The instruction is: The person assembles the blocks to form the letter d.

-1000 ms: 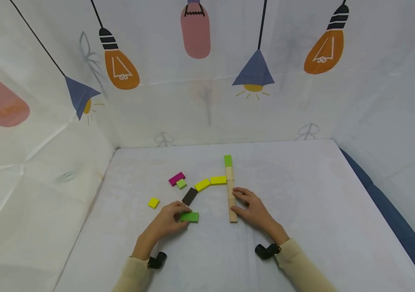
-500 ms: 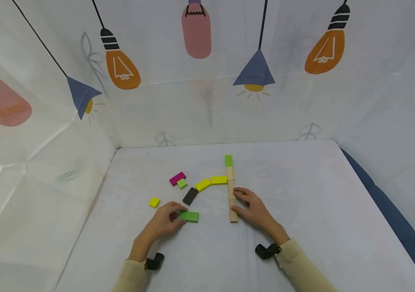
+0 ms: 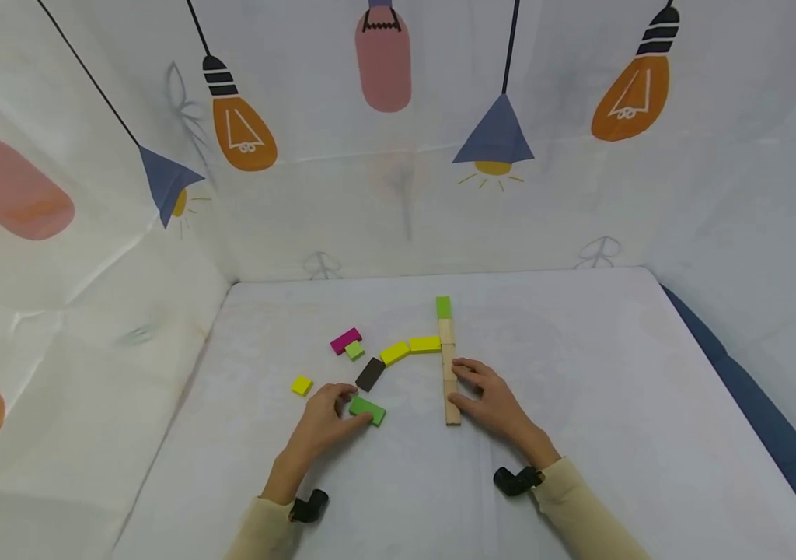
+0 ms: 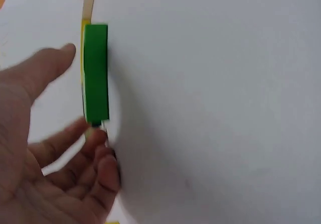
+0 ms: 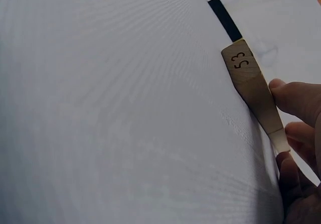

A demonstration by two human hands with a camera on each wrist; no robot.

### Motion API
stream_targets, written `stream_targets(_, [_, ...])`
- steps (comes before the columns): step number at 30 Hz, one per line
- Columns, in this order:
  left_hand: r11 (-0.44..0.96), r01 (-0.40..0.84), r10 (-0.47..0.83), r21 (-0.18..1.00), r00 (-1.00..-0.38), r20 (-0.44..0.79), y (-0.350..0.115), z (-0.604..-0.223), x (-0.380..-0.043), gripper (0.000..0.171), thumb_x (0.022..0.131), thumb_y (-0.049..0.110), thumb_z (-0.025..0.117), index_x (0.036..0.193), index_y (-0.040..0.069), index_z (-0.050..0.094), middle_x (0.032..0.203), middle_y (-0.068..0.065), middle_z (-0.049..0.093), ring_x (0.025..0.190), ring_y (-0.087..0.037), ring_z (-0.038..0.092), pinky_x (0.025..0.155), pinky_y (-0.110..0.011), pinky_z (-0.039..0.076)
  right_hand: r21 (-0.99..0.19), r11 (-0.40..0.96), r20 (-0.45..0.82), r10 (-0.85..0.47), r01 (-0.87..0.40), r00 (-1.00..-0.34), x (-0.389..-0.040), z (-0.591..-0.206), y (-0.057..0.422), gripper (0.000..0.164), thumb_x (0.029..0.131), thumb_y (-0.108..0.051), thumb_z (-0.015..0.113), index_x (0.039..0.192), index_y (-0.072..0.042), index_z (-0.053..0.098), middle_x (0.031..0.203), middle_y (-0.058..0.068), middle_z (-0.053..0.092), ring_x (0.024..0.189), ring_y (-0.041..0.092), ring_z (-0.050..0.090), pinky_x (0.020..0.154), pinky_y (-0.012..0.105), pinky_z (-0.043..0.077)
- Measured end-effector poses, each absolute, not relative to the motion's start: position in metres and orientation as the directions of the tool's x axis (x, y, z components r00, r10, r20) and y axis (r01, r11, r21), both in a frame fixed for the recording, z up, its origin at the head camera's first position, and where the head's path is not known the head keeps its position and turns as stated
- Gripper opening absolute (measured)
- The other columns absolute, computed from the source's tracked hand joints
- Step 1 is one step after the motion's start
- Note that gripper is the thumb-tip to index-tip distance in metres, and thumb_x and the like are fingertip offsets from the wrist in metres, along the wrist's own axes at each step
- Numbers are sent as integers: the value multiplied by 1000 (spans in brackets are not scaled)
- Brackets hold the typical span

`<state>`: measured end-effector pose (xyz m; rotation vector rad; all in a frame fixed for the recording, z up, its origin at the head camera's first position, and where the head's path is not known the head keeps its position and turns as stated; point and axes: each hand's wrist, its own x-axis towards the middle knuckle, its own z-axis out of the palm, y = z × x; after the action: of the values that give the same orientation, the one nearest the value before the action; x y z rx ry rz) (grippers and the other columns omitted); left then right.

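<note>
My left hand point(image 3: 321, 424) has its thumb and fingers at opposite sides of a green wooden block point(image 3: 368, 409), which lies slanted on the table. In the left wrist view the same green block point(image 4: 96, 73) shows between the thumb and the curled fingers. The thumb and fingertips of my right hand point(image 3: 494, 403) rest against the side of a straight row of plain wooden blocks point(image 3: 448, 358), its far end a light green block point(image 3: 443, 307). Close by, the right wrist view shows the near wooden block point(image 5: 246, 66) marked 53. A dark block point(image 3: 370, 375) lies just beyond the green one.
Two yellow blocks point(image 3: 395, 354) run in a curve from the dark block to the wooden row. Left of them lie a magenta block point(image 3: 345, 341), a small light green block point(image 3: 354, 351) and a small yellow block point(image 3: 301, 385). A printed white sheet point(image 3: 405, 202) hangs behind the white table point(image 3: 552, 327).
The green block has turned from nearly level to a slant, its left end now farther up the table. My left thumb has moved along its near side. My right hand stays at the row.
</note>
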<state>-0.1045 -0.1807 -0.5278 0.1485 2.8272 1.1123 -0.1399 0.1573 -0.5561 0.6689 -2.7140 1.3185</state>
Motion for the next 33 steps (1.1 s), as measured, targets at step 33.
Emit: stream_targets(33, [602, 40, 112, 797, -993, -34, -181, -530, -112, 25, 81, 12, 88, 103, 10, 77, 92, 0, 70, 79, -11, 60, 71, -20, 53, -736, 543, 234, -358, -405, -904, -140, -557, 158, 59, 91, -24, 80, 141, 0, 61, 148, 11, 58, 138, 35, 54, 104, 52, 51])
